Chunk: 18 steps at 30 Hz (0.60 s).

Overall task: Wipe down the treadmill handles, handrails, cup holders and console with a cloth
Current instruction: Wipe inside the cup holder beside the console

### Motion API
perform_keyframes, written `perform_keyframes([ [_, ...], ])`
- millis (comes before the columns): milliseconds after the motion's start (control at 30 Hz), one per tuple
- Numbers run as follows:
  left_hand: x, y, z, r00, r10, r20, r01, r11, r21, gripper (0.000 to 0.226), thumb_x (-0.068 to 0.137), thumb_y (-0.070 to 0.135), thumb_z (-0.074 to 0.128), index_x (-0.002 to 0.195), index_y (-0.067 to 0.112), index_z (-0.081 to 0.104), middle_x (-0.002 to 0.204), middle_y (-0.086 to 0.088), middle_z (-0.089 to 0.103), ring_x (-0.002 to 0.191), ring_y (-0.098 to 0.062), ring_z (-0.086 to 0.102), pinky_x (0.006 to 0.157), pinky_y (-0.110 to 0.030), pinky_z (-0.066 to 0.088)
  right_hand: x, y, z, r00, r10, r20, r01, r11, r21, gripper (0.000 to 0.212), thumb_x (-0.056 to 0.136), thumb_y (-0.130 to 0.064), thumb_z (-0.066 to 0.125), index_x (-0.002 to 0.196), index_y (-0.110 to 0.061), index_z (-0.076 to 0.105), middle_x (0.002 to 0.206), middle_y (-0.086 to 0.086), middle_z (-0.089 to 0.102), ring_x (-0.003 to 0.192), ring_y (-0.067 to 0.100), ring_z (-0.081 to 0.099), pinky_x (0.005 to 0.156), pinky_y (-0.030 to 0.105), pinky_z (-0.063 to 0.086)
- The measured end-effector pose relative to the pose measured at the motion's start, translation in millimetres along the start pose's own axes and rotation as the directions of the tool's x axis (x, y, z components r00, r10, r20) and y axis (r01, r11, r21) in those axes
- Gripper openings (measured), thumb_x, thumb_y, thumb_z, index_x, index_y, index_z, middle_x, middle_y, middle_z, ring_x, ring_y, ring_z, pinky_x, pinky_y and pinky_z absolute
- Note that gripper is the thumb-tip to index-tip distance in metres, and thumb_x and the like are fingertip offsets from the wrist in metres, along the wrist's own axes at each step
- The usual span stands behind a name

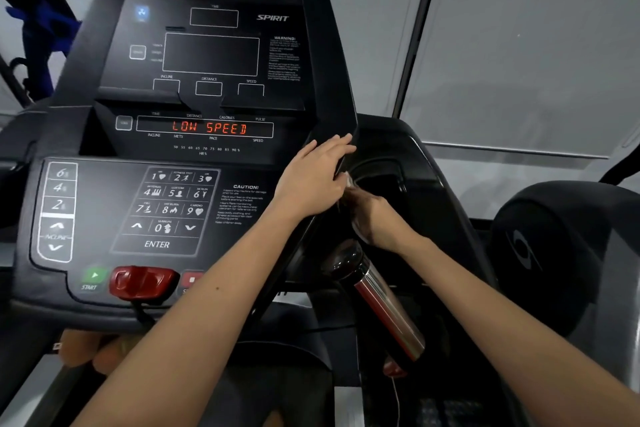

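The black treadmill console (pixel 207 55) fills the left and centre, its display reading LOW SPEED. My left hand (pixel 313 177) rests flat with straight fingers on the console's right edge. Just right of and below it, my right hand (pixel 375 218) is curled round a pale cloth (pixel 349 181) and reaches into the dark cup holder (pixel 384 173). Most of the cloth is hidden by the hand. A chrome grip handle (pixel 384 305) slants down below my right wrist.
A red safety key (pixel 142 282) and a green START button (pixel 92 276) sit at the console's lower front. Another machine's dark hood (pixel 561 253) stands at the right. Blue equipment (pixel 38 31) is at the back left. Grey blinds cover the window behind.
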<state>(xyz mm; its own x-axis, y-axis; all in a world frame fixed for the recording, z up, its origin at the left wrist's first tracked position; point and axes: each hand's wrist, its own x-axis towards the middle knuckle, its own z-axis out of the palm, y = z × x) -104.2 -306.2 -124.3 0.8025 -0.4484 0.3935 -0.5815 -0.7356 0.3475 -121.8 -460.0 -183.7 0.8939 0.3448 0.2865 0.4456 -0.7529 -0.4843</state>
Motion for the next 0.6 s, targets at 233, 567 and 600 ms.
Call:
perform_keyframes([
  [233,-5,2,-2,1.000,-0.004,0.011,0.004,1.000,-0.018,0.050,0.093,0.017,0.046,0.142,0.021,0.036,0.154,0.009,0.024,0.142,-0.004,0.016,0.117,-0.024,0.005,-44,-19,-17,0.991,0.107,0.083,-0.122,0.972,0.202,0.039,0.088,0.011,0.040,0.114,-0.006,0.063,0.102,0.001,0.064,0.090,0.008,0.061,0.079,0.010,0.045],
  [567,-49,-6,-31,0.993,-0.066,0.097,0.081,0.983,-0.167,0.045,0.090,0.018,0.055,0.134,0.018,0.048,0.143,0.003,0.045,0.133,-0.014,0.039,0.112,-0.032,0.029,-23,-65,-53,0.930,0.239,-0.278,-0.105,0.900,0.424,0.041,0.087,0.014,0.041,0.107,-0.014,0.064,0.100,-0.005,0.065,0.096,-0.001,0.060,0.089,0.006,0.043],
  [600,-55,-8,-39,0.989,-0.087,0.117,0.108,0.976,-0.188,0.042,0.089,0.017,0.055,0.131,0.018,0.051,0.136,0.002,0.051,0.125,-0.016,0.047,0.107,-0.033,0.037,-19,-73,-53,0.928,0.234,-0.290,-0.097,0.903,0.418,0.041,0.087,0.012,0.042,0.107,-0.014,0.065,0.100,-0.007,0.065,0.098,0.002,0.061,0.093,0.012,0.044],
])
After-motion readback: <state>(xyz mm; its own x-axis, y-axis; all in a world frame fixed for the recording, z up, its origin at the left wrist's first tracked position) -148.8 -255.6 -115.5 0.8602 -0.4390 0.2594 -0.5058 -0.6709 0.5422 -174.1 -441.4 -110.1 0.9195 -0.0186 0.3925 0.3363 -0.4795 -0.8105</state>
